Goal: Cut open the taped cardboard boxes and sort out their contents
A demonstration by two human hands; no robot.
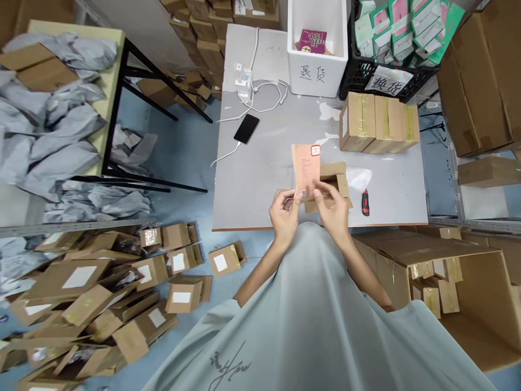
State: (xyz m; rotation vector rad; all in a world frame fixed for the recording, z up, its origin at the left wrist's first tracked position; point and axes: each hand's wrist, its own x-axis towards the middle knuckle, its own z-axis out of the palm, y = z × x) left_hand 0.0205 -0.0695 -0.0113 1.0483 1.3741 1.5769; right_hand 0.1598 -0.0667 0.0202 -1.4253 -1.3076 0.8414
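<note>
A flat pink item (307,165) with printed text and a red-edged label stands up over the front of the table. My left hand (285,213) pinches its lower left edge, fingers closed. On the lower right edge my right hand (332,210) grips it between thumb and fingers. Just behind my right hand lies an opened cardboard box (341,182), partly covered by the pink item and the hand. To the right of that box are a clear plastic piece (359,178) and a red and black cutter (365,202).
The grey table (260,174) holds a phone (246,128), white cables, a white bin (317,76), a black crate (350,76) and closed boxes (358,122). Opened boxes (146,326) litter the floor at left; a large carton (480,326) stands at right.
</note>
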